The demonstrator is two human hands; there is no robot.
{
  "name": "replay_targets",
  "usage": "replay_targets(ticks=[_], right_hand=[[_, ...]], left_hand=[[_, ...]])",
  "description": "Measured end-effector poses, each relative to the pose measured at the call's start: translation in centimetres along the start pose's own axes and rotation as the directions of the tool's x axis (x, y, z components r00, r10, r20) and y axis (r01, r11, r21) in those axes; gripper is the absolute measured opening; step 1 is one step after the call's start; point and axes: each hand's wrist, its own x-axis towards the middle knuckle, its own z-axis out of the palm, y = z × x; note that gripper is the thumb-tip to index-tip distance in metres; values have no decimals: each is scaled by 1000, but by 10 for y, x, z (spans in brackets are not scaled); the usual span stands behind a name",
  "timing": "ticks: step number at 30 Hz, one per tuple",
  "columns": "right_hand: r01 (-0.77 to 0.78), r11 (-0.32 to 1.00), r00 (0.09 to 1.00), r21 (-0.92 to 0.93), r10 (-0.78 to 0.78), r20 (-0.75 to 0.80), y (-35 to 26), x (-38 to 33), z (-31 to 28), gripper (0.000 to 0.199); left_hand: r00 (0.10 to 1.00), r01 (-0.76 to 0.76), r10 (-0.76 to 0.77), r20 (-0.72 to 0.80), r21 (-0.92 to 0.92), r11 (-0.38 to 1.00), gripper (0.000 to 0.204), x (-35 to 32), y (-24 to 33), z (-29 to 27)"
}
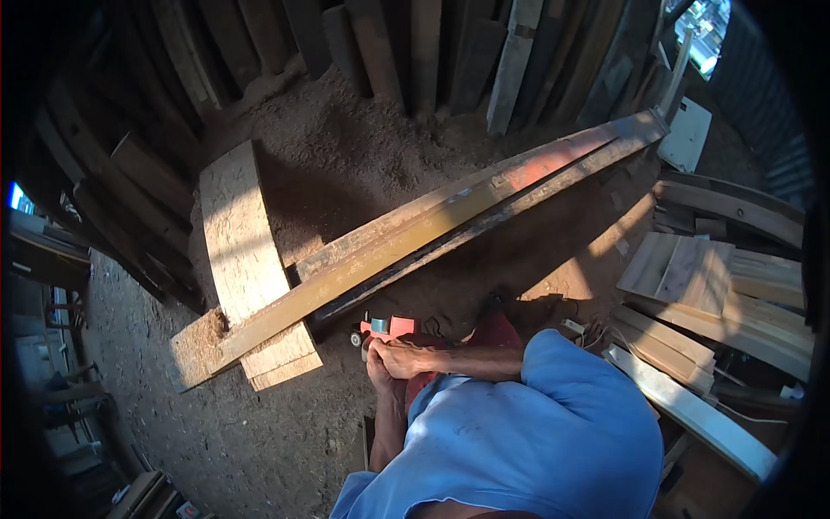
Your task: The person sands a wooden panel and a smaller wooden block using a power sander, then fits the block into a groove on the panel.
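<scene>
Long yellow-brown timber beam point(450, 216) lay diagonal on pale wooden block point(242, 251), sawdust floor point(346, 164); judged heavy, stiff. Small red power tool point(391, 328) sat below beam's lower edge, likely compact, rigid; grip by body. Left hand point(378, 370), right hand point(399, 356) clasped together at tool; finger closure unclear. Open floor left; plank stack point(726, 294) right.

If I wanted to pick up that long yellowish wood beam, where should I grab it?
Probably the long beam near its low end, where it rests across the pale plank. Come from the sawdust side at the left, one hand on each long edge. That end sits raised and within reach; the far end runs off among stacked boards.
</scene>
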Motion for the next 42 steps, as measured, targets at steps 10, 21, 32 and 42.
replay_targets(ticks=[10, 21, 32, 42], right_hand=[[-64, 993, 987, 104, 78, -137, 73, -102, -99, 26], [-704, 629, 559, 331, 778, -288, 347, -300, -104, 29], [-667, 478, 316, 572, 876, -363, 402, -318, -14, 36], [-622, 501, 273, 602, 859, -433, 435, -328, -55, 31]], left_hand=[[937, 339, -311, -159, 197, 920, 33, 67, -91, 40], [823, 533, -434, -368, 233, 813, 4, 91, -165, 133], [739, 670, -582, -340, 276, 689, 15, 101, -195, 142], [707, 701, -602, -372, 253, 667, 14, 98, -164, 122]])
